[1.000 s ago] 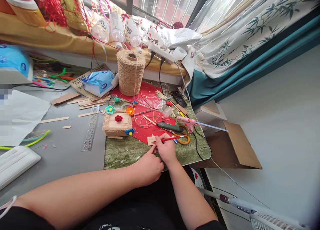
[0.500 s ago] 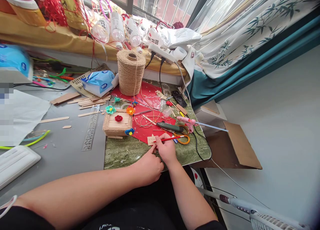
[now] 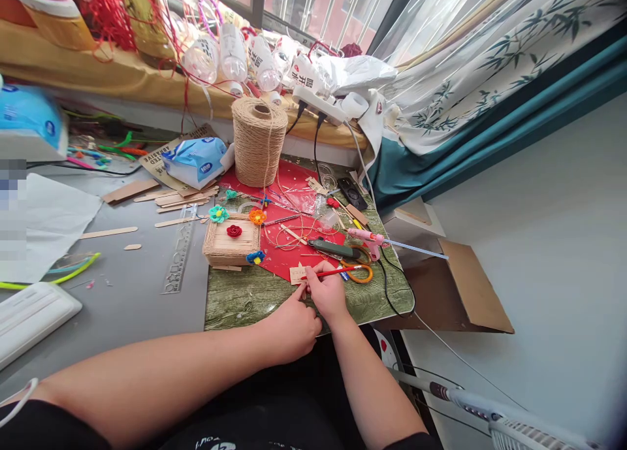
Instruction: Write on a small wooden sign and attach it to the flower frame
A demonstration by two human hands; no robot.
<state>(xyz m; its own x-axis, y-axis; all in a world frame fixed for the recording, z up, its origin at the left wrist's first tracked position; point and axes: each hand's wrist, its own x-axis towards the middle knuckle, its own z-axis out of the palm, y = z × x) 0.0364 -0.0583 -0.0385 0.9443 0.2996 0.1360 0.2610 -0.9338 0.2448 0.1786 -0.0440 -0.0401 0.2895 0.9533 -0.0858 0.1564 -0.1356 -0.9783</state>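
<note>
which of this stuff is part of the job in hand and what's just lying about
In use:
red pen or pencil, in the right hand
small tan card, at its tip, near the left hand

Apparently just lying about:
twine spool
flower-trimmed box
clear ruler
orange-handled scissors
pink glue gun

Left forearm: bare, reaching in from lower left at a shallow slant. Left hand: index finger extended forward, remaining visible fingers curled. Right forearm: bare, steeper. Right hand: thumb and fingers drawn into a writing grip, close beside the left.
</note>
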